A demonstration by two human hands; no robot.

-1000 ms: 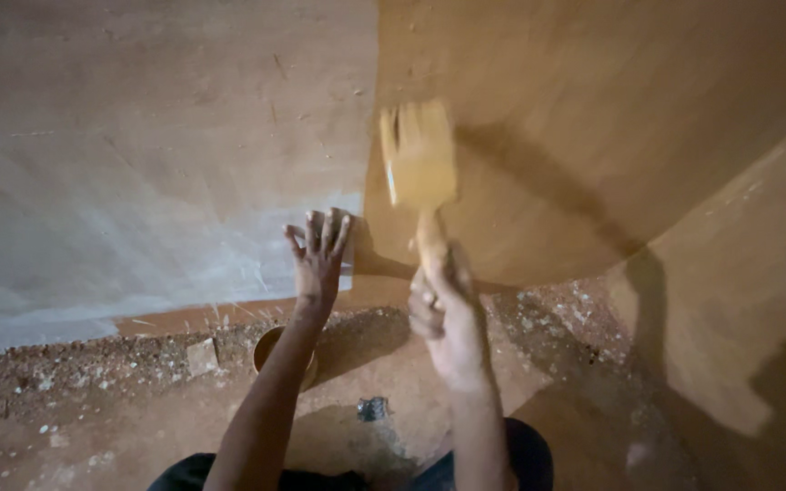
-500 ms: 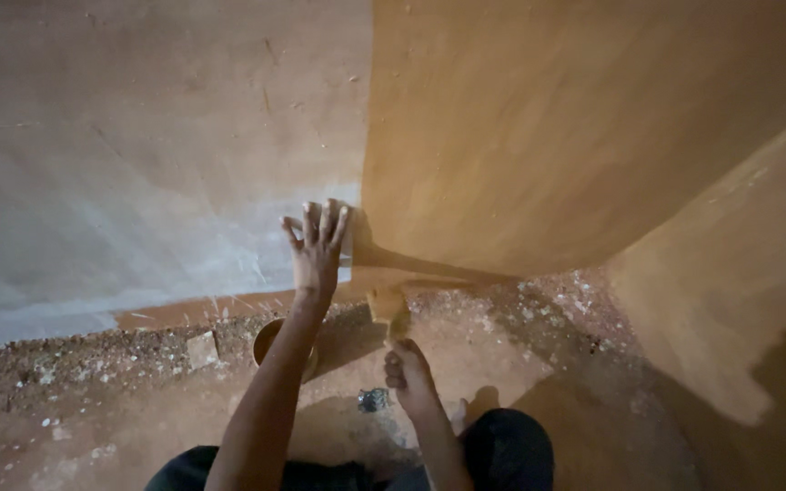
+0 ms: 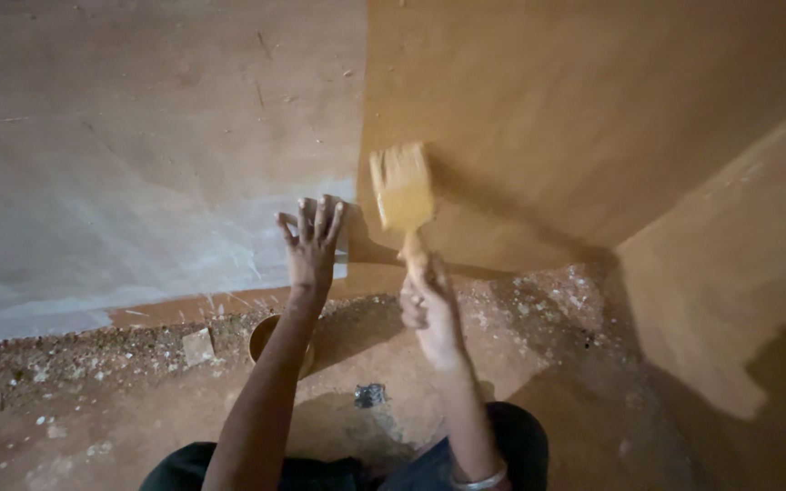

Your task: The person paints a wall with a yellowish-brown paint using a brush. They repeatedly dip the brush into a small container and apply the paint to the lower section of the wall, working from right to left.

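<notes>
1. Brush (image 3: 401, 189) w/ wide flat bristles, loaded w/ ochre paint, sits upright against the painted wall (image 3: 593, 118), bristle end up, just right of the paint edge. That wall is the biggest thing in view: ochre-brown, filling top right, w/ a second painted face (image 3: 730, 264) angled in at far right.
2. Unpainted wall (image 3: 138, 136) fills the left half: grey-white lower down, brownish tint higher up. A straight vertical line splits it from the ochre part.
3. Floor (image 3: 93, 400) along the bottom is reddish-brown dirt, strewn w/ grit and pale chips; one pale stone chunk (image 3: 197, 346) lies near the wall base.
4. Dark trousers (image 3: 502, 445) of the person show at the bottom edge, approx. centre.
5. Left hand (image 3: 311, 244) is pressed flat on the unpainted wall, fingers spread apart & pointing up, just left of the paint edge, near the brush but not touching it.
6. Right hand (image 3: 428, 305) is below the brush head, fingers wrapped tight round the handle; a thin bangle (image 3: 479, 479) rings that wrist.
7. Round bowl (image 3: 270, 338) sits on the floor under the left forearm, partly hidden by it; contents can't tell.
8. Small dark-grey scrap (image 3: 370, 395) lies on the floor between the two arms.
</notes>
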